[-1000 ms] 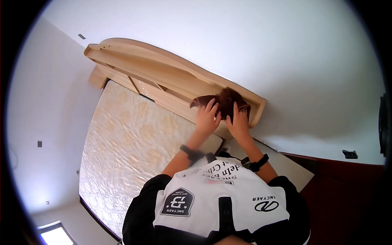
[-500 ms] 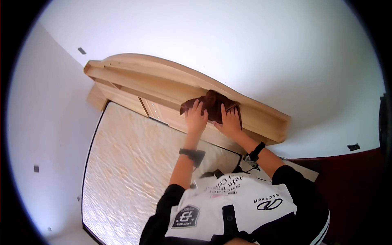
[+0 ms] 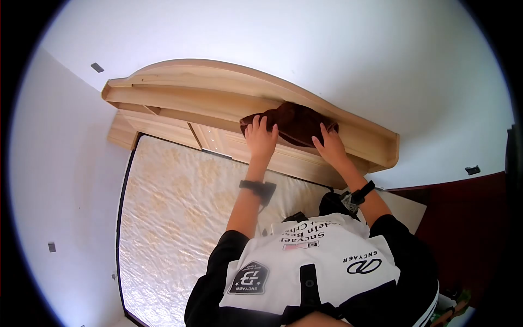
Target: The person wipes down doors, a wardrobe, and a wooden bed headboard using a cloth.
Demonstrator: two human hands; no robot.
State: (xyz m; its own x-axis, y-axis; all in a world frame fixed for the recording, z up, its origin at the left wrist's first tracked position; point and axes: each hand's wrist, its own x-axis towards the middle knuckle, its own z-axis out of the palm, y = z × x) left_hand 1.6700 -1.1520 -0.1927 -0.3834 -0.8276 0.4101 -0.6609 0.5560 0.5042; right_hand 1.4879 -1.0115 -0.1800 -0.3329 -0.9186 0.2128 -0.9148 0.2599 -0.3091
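A dark brown cloth (image 3: 297,122) lies bunched and partly spread on the shelf of the pale wooden headboard (image 3: 190,106). My left hand (image 3: 261,139) holds the left end of the cloth, fingers bent over it and the thumb apart. At the cloth's right end, my right hand (image 3: 331,146) grips its edge, fingers over the top and thumb toward the middle. Both palms face down and the undersides of the fingers are hidden. A dark strap sits on each wrist.
Below the headboard lies a mattress (image 3: 180,218) in shiny plastic film. A white wall (image 3: 327,49) rises behind. Small sockets dot the walls, and dark red flooring (image 3: 452,218) shows at the right. The headboard's raised rim curves along the back.
My hands have moved apart, the right one farther to the right, and the cloth between them is spread wider. The view has shifted slightly.
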